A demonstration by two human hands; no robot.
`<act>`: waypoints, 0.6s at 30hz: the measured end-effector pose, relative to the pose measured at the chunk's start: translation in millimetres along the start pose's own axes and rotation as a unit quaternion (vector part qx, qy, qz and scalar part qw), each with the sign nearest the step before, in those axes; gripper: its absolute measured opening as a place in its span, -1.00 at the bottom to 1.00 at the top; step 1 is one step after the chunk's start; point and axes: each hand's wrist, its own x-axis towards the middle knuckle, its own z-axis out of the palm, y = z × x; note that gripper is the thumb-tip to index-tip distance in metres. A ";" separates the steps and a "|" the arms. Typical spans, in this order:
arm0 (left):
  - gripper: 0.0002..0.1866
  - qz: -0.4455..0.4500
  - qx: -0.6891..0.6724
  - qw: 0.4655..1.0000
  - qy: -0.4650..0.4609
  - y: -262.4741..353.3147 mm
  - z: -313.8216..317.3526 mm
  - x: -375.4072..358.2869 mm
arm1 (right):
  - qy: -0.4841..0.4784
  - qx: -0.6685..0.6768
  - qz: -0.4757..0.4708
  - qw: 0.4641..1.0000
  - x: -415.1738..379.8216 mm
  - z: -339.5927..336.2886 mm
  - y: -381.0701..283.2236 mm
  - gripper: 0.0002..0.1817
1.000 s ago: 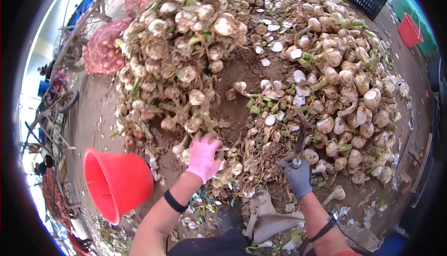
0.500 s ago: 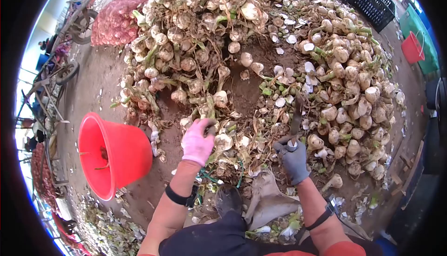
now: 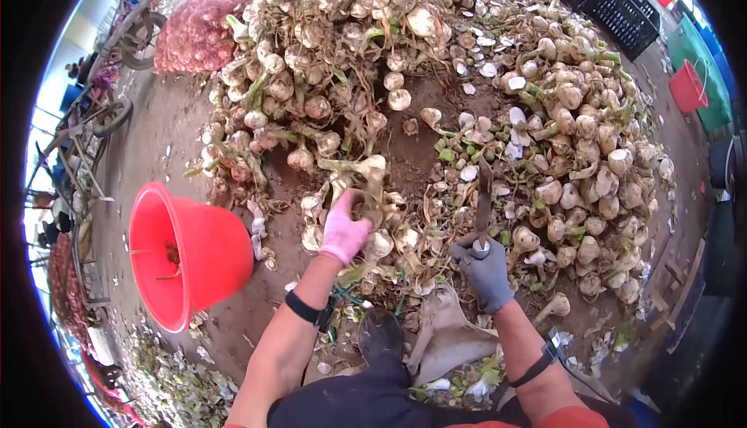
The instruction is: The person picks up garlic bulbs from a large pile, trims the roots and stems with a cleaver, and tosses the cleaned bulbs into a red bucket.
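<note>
Picking of garlic [image 3: 374, 166] seems in hand, right of the bucket [image 3: 218, 253]. Left hand [image 3: 345, 230] is curled among it; whether anything is clamped cannot be told. Knife [image 3: 484, 198] is gripped by right hand [image 3: 484, 271], farther right of bucket. Firm bulb hold likely called for next.

Left glove [image 3: 345, 231]: pink. Right glove [image 3: 489, 278]: grey. Knife [image 3: 484, 194]: dark brownish blade. Bulbs [image 3: 570, 96]: off-white, blotched with brown. Stalks [image 3: 258, 92]: tan to green. Flakes [image 3: 517, 115]: white. Bucket [image 3: 218, 245]: uniform bright red. Sack [image 3: 198, 35]: pinkish red, mottled. Crates [image 3: 622, 14]: black, grid-patterned sides. Pail [image 3: 687, 87]: red, plain. Armbands [image 3: 305, 309]: black. Trousers [image 3: 350, 405]: dark navy. Sleeve [image 3: 576, 417]: orange-red. Boot [image 3: 381, 335]: dark grey. Floor [image 3: 159, 148]: greyish brown, speckled white.
</note>
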 end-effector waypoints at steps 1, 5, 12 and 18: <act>-0.64 0.029 -0.115 0.993 0.005 -1.8 2.2 -6.1 | -0.011 -0.003 -0.007 1.000 -2.1 -1.7 -1.5 -0.91; -0.54 -0.064 -0.293 0.952 -0.054 46.5 -6.1 -39.6 | -0.060 -0.133 -0.093 0.985 -6.2 -3.1 -14.1 -0.86; -0.66 0.152 0.088 0.984 0.006 52.0 -1.6 -62.9 | -0.079 -0.277 -0.227 0.930 -24.4 14.7 -65.1 -0.81; -0.71 0.245 0.185 0.952 -0.006 57.2 0.6 -67.5 | -0.109 -0.292 -0.242 0.919 -26.3 16.1 -71.4 -0.78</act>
